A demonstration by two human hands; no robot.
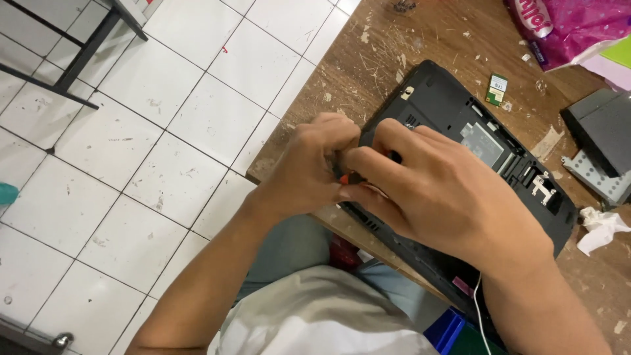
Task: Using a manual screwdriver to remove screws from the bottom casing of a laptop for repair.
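A black laptop base [453, 108] lies bottom up on a scratched wooden table [420, 39], its open bay showing metal parts. My left hand [309, 167] and my right hand [434, 190] meet over the laptop's near corner at the table edge. Both close around a small tool with an orange and black handle [348, 177], mostly hidden by my fingers. The tool's tip is out of sight under my hands.
A small green circuit card [497, 89] lies beyond the laptop. A pink plastic bag [565, 26] sits at the far right, a grey metal drive and bracket [601, 151] beside it, and crumpled white paper [601, 227]. White tiled floor [164, 131] spreads to the left.
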